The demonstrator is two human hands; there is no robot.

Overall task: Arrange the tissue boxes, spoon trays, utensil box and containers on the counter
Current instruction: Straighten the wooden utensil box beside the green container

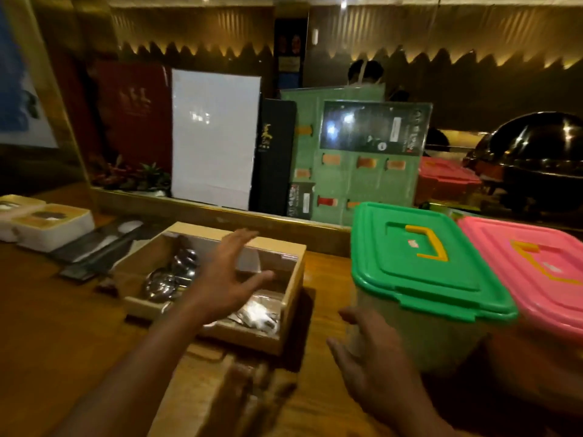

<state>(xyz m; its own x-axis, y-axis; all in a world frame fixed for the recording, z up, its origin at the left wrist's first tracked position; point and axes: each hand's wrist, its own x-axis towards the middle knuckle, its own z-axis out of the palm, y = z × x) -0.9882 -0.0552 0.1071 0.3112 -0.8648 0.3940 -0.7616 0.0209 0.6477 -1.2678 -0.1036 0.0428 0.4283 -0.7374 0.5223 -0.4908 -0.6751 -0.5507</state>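
A wooden utensil box with metal ladles and wrapped packets sits mid-counter. My left hand hovers over it, fingers spread, holding nothing. My right hand is open beside the near left corner of a clear container with a green lid; whether it touches the container I cannot tell. A pink-lidded container stands right against the green one. Two white tissue boxes rest at the far left, with dark spoon trays holding white spoons beside them.
A raised ledge runs behind the counter, carrying a white board, dark menus and a green display card. A mirror behind reflects a chafing dish. Another wooden box sits blurred at the near edge.
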